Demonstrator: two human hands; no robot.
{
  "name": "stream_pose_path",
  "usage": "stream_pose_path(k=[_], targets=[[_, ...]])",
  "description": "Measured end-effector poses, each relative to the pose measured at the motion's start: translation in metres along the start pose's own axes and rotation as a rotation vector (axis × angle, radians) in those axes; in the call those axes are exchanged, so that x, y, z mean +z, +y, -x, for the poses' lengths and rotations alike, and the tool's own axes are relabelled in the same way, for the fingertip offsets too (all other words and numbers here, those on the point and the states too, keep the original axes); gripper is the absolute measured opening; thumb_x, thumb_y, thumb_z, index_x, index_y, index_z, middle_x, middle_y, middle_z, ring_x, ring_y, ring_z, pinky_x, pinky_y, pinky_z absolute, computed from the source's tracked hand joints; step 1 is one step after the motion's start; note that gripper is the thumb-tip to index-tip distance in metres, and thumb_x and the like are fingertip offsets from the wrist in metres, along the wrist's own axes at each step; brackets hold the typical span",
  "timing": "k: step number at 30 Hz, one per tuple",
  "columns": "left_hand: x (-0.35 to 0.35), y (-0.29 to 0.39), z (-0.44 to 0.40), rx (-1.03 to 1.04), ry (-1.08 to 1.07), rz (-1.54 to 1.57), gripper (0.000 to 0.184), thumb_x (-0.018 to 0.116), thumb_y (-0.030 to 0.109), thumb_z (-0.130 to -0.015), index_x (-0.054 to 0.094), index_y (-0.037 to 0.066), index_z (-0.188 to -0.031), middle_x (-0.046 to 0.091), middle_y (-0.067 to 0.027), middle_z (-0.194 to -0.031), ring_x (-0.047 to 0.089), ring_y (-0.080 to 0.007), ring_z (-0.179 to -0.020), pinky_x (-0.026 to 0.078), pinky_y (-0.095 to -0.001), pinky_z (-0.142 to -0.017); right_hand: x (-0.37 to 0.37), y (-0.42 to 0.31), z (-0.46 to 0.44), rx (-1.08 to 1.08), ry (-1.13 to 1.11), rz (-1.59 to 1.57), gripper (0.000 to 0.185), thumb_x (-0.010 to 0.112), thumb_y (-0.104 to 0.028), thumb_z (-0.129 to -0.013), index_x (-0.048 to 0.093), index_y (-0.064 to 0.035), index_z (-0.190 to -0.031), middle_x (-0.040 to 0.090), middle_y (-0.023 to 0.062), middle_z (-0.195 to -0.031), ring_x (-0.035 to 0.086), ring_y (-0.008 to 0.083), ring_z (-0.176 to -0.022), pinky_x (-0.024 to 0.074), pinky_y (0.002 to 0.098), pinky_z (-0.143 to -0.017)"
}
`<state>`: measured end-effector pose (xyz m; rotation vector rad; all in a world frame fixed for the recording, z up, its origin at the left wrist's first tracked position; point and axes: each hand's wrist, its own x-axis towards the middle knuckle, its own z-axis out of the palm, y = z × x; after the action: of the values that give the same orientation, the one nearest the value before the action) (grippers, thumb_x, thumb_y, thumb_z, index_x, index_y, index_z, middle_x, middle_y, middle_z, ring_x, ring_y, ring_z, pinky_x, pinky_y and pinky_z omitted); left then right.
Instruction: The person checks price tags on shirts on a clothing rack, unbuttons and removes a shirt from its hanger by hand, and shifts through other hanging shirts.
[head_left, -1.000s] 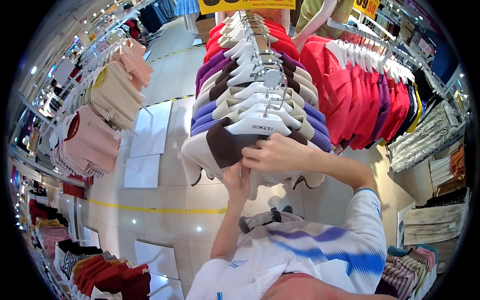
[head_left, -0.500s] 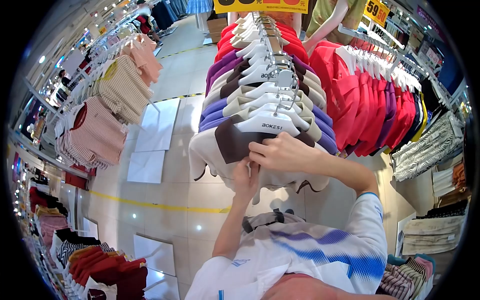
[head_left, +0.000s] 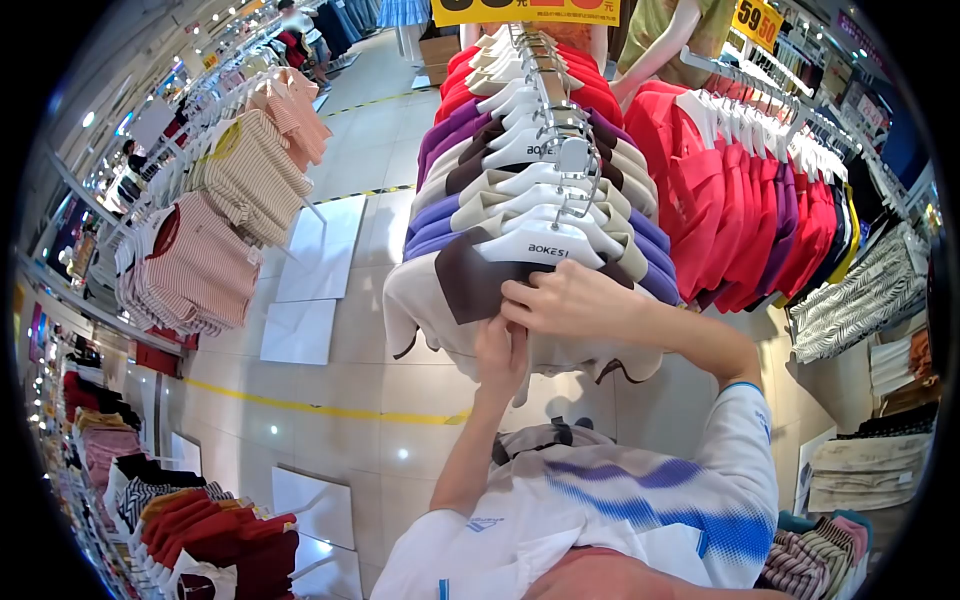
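At the front end of the central rack hangs a beige polo shirt (head_left: 430, 310) with a dark brown collar, on a white hanger (head_left: 540, 243) marked BOKESI. My right hand (head_left: 565, 303) pinches the shirt just below the collar opening, fingers bent. Close under it, my left hand (head_left: 500, 350) is closed on the front of the same shirt, fingertips pointing up. The two hands meet at the shirt's neckline, and the bit of cloth between the fingertips is hidden.
Behind the shirt, purple, beige, brown and red shirts (head_left: 460, 130) fill the central rack. Red tops (head_left: 690, 200) hang at the right; striped shirts (head_left: 205, 265) hang at the left. White base boards (head_left: 298, 330) and a yellow floor line (head_left: 330, 410) lie on the tiles.
The view has shifted slightly, so everything sits a little to the right. Both hands stay at the shirt's neckline with almost the same grip.
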<state>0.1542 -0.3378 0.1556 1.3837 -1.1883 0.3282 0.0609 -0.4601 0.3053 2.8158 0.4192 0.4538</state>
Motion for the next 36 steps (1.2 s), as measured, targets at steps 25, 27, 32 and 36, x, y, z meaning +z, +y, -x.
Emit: stream_pose_path(k=[25,27,32,36], targets=[[-0.002,-0.013,0.011,-0.196,-0.05,0.131,0.027,0.063,-0.007,-0.087,0.054,-0.003,-0.113,0.064,-0.0197,-0.102,0.063,-0.0298,-0.078,0.048,-0.0371,-0.065,0.009,-0.004,0.002,-0.007,0.099,0.02,0.012,0.064,-0.013,-0.075,0.059,-0.0027,-0.078,0.05,0.0038,-0.079,0.061,0.0126,-0.062,0.0493,0.0277,-0.045],[-0.001,-0.013,0.01,-0.181,-0.033,0.112,0.026,0.064,-0.006,-0.087,0.055,-0.003,-0.111,0.065,-0.0187,-0.099,0.061,-0.0266,-0.071,0.047,-0.0361,-0.063,0.008,-0.003,0.001,-0.008,0.084,0.006,0.013,0.064,-0.013,-0.076,0.059,-0.0023,-0.08,0.051,0.0042,-0.08,0.062,0.0133,-0.062,0.0496,0.0287,-0.045],[-0.002,-0.014,0.009,-0.16,-0.016,0.115,0.025,0.066,-0.005,-0.087,0.057,-0.002,-0.109,0.062,-0.0128,-0.083,0.054,-0.0216,-0.063,0.042,-0.035,-0.058,0.005,0.001,0.001,-0.021,0.032,-0.057,0.019,0.067,-0.013,-0.069,0.054,-0.0024,-0.079,0.054,0.0057,-0.087,0.061,0.0127,-0.065,0.0498,0.0287,-0.047],[-0.002,-0.022,0.011,-0.186,-0.057,0.201,0.025,0.067,-0.004,-0.087,0.057,0.0,-0.109,0.051,-0.0051,-0.068,0.043,-0.0168,-0.055,0.035,-0.0331,-0.052,0.003,0.004,0.0,-0.049,0.0,-0.083,0.021,0.067,-0.013,-0.071,0.054,-0.0021,-0.083,0.052,0.0055,-0.085,0.062,0.0132,-0.066,0.0498,0.0291,-0.048]])
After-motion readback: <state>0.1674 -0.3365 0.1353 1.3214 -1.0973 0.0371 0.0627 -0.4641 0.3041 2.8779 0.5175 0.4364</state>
